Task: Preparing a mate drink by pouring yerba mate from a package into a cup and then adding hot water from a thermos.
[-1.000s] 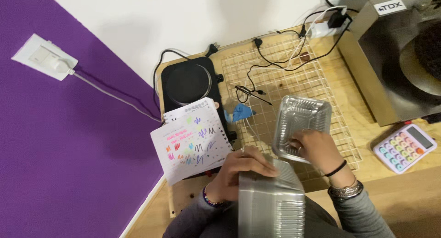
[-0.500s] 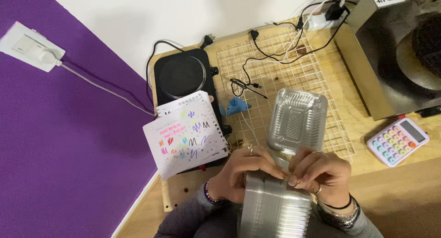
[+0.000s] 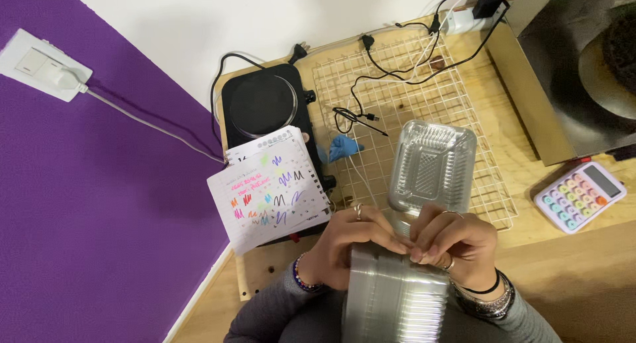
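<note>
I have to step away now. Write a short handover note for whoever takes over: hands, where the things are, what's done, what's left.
Left hand: grips the top of the stack of clear plastic containers held near the body.
Right hand: fingertips pick at the same stack's top edge.
Done: one clear hinged plastic container lies open on the white wire rack on the wooden table.
Left: the next container looks not yet separated from the stack.
Nearby: spiral notebook with coloured scribbles on the black hotplate; pastel calculator at right.
</note>
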